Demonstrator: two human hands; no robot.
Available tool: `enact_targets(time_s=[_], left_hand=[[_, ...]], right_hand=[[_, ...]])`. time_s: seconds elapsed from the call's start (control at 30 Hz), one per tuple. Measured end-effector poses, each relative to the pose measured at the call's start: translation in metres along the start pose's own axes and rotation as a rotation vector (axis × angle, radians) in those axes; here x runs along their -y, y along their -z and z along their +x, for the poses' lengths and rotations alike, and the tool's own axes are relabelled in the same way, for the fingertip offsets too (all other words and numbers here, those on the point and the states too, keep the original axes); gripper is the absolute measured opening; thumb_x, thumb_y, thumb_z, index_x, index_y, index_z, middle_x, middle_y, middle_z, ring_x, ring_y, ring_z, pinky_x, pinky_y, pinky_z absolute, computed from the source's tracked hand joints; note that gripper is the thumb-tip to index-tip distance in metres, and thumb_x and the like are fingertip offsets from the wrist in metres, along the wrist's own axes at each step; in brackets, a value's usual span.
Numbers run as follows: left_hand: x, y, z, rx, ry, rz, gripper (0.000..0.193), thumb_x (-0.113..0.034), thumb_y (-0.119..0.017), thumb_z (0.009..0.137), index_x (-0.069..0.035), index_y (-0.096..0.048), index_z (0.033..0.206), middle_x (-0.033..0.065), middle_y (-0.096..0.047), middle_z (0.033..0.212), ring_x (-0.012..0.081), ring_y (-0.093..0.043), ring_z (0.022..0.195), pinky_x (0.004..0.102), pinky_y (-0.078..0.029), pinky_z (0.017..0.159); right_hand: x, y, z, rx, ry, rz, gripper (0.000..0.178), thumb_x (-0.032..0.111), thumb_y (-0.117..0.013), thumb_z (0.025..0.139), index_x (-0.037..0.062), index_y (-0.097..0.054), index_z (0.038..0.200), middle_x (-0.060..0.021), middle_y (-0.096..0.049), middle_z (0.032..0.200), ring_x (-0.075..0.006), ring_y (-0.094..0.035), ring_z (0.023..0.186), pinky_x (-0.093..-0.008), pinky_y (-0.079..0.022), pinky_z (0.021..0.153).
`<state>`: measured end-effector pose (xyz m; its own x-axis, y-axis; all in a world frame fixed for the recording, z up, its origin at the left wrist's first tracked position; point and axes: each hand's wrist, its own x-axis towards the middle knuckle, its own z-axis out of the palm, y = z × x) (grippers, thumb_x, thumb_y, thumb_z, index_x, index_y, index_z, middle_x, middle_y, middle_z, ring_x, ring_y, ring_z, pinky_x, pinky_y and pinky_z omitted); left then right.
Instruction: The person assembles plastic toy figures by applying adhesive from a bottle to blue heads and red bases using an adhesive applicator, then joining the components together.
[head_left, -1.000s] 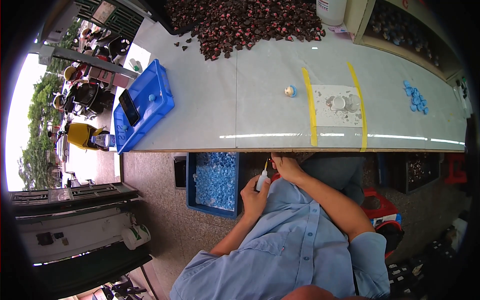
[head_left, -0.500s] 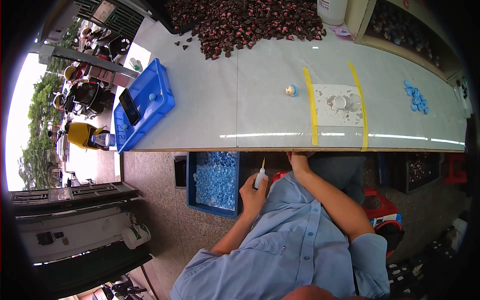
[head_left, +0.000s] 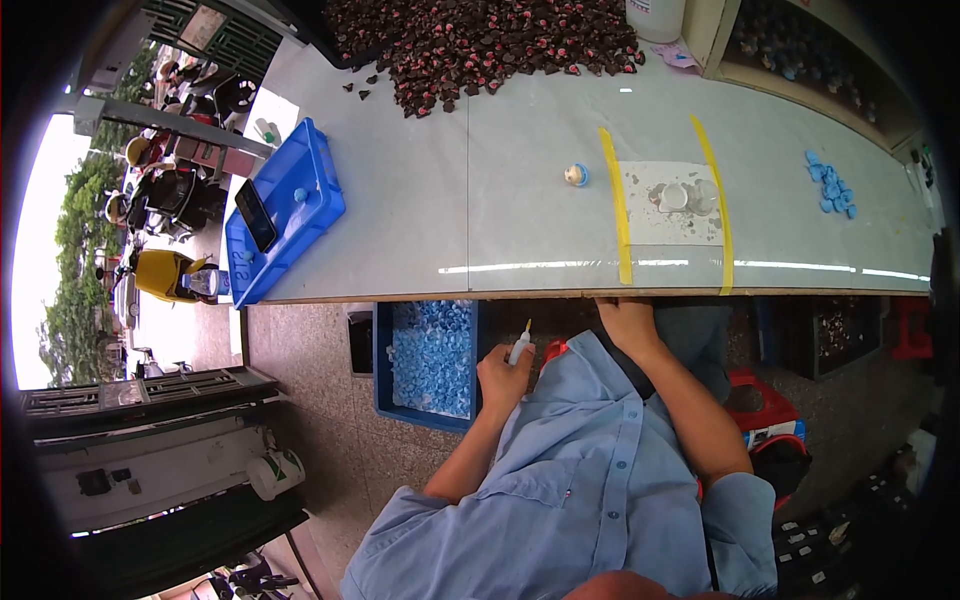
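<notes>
Below the table's front edge, my left hand (head_left: pixel 503 382) is closed around a small white squeeze bottle (head_left: pixel 519 349) with a thin yellow tip pointing up. My right hand (head_left: pixel 627 322) reaches to the table edge in front of my lap; its fingers are hidden under the tabletop. On the table, a small round cream-and-blue piece (head_left: pixel 577 175) lies left of a white sheet (head_left: pixel 650 232) edged by two yellow tape strips (head_left: pixel 619 215). A small white cup (head_left: pixel 673 197) and a clear round dish (head_left: pixel 704 196) rest on that stained sheet.
A blue tray (head_left: pixel 325 185) with a black phone (head_left: pixel 256 215) sits at the table's left. Many dark and pink pieces (head_left: pixel 500 50) are heaped at the back. Small blue pieces (head_left: pixel 832 188) lie at right. A bin of blue pieces (head_left: pixel 432 360) stands on the floor.
My right hand has shifted to the right along the table's underside edge. My left hand keeps the bottle, which leans slightly more to the right. The view has moved a little.
</notes>
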<state>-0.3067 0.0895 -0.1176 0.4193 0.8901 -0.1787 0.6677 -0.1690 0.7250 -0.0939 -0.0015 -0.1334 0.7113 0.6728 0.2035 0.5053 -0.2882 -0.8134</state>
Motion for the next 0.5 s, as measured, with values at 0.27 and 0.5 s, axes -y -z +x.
enact_targets(time_s=[0.27, 0.5], left_hand=[[0.013, 0.001, 0.015, 0.069, 0.015, 0.192, 0.035, -0.033, -0.072, 0.080, 0.001, -0.067, 0.076, 0.0219, -0.064, 0.068, 0.0401, -0.064, 0.066, 0.0453, -0.049, 0.061], [0.017, -0.001, 0.022, 0.085, -0.047, 0.269, 0.031, -0.030, -0.073, 0.078, 0.001, -0.069, 0.077, 0.0218, -0.064, 0.067, 0.0366, -0.066, 0.063, 0.0432, -0.050, 0.059]], right_hand=[[0.009, 0.003, 0.002, -0.021, 0.050, 0.026, 0.031, 0.021, -0.063, 0.087, -0.0022, -0.062, 0.107, -0.0228, -0.063, 0.103, -0.0435, -0.058, 0.099, -0.0483, -0.045, 0.087], [0.008, 0.002, 0.001, -0.039, 0.067, 0.032, 0.031, 0.021, -0.064, 0.087, -0.0015, -0.062, 0.108, -0.0224, -0.063, 0.103, -0.0431, -0.058, 0.099, -0.0485, -0.045, 0.087]])
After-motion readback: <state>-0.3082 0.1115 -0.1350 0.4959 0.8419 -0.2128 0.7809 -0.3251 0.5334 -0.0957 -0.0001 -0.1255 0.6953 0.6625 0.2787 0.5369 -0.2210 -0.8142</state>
